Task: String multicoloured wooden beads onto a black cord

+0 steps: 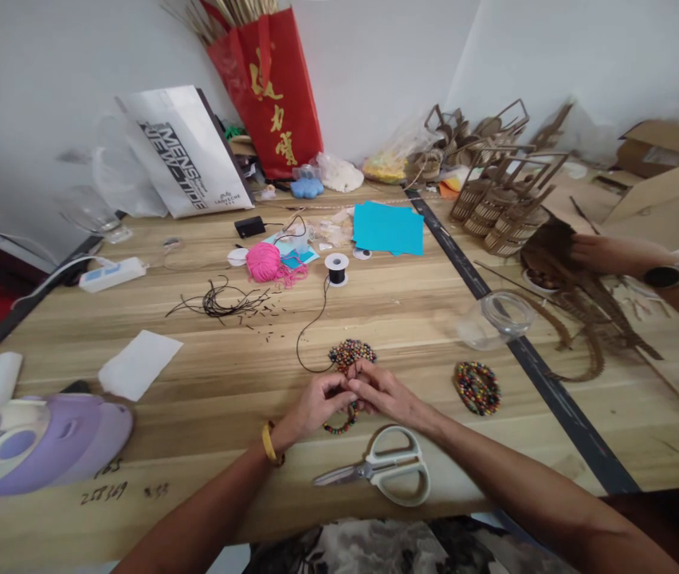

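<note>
My left hand [315, 405] and my right hand [386, 393] meet at the middle of the wooden table [208, 383], fingers pinched together on a string of coloured beads [343, 424] that loops below them. Just beyond the fingertips lies a pile of coloured beads [351, 352]. A thin black cord [309, 331] runs from there up to a small spool of black cord [336, 269]. A second coiled bead bracelet [477, 387] lies to the right of my right hand. White-handled scissors [382, 470] rest on the table just in front of my wrists.
A clear plastic jar [498, 317] lies on its side at the right. Pink yarn [264, 262], blue paper [388, 227], black cord scraps [220, 303], a red bag [271, 88] and a white bag [184, 151] sit further back. Another person's arm with a watch [665, 276] reaches over wooden parts at the right.
</note>
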`<move>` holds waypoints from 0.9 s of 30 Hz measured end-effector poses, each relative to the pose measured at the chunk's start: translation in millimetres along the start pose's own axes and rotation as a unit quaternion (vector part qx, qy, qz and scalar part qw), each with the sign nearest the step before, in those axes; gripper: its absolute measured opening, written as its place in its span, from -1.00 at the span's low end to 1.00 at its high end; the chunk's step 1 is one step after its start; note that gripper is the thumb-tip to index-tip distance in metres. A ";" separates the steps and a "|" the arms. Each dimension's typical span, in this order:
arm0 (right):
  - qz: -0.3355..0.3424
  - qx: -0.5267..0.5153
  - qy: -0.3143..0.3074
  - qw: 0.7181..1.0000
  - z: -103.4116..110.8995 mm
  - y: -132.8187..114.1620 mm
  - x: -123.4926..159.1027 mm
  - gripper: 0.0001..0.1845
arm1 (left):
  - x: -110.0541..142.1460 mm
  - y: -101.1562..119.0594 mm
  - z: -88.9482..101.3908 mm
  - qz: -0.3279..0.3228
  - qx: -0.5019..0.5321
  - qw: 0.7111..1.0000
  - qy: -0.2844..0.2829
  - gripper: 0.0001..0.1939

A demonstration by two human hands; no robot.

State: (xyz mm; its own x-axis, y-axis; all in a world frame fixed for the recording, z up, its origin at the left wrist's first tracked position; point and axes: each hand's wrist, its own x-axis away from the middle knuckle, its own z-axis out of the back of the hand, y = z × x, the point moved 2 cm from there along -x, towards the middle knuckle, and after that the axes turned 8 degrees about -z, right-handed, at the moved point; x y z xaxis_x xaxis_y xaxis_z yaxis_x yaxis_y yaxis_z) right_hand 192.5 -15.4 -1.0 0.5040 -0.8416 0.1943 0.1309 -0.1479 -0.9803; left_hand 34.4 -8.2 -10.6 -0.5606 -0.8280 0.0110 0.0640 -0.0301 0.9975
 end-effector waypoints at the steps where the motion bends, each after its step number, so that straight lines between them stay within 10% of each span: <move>1: 0.002 0.001 0.007 1.000 -0.3 0.7 -0.3 -0.62 | 0.1 -0.1 -0.2 -0.003 -0.002 1.000 0.001 -0.66; 27: 0.014 -0.075 0.049 0.996 2.2 -1.6 -0.4 -0.62 | -2.4 1.9 4.8 0.037 0.218 0.974 0.048 -0.72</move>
State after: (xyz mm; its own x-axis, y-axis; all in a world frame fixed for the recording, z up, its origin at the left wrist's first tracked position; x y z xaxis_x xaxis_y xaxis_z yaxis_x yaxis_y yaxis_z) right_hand 194.0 -13.7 0.6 0.4181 -0.8925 0.1694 -0.0142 -0.1928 -0.9811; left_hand 31.9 -3.5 -8.3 -0.4872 -0.8679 0.0974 -0.2678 0.2546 0.9292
